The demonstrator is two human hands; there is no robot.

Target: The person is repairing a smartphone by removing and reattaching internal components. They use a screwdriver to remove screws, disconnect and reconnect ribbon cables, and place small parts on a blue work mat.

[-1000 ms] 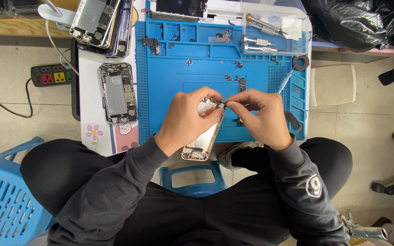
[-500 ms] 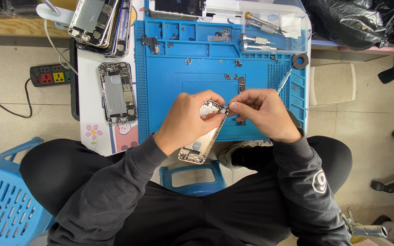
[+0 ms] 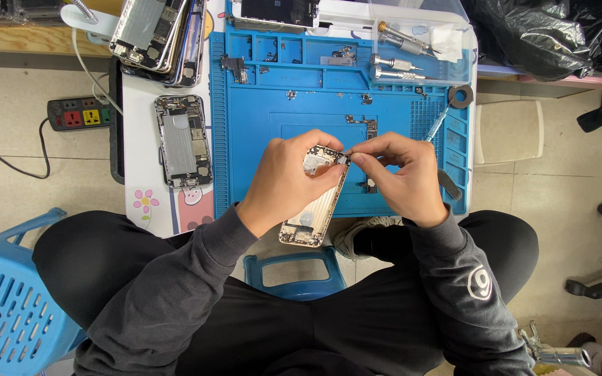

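A blue repair mat (image 3: 259, 104) is covering the tabletop, with screwdrivers (image 3: 395, 66) at its far edge and an opened phone (image 3: 182, 139) lying beside it. The left hand (image 3: 290, 181) is clamping a gold phone housing (image 3: 315, 209) above the mat's near edge; the right hand (image 3: 402, 177) is pinching together at its top corner.

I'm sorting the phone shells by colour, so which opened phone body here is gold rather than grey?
The gold phone shell held in the left hand over the blue mat. The single shell and the stack lie on the white table and look silver-grey.
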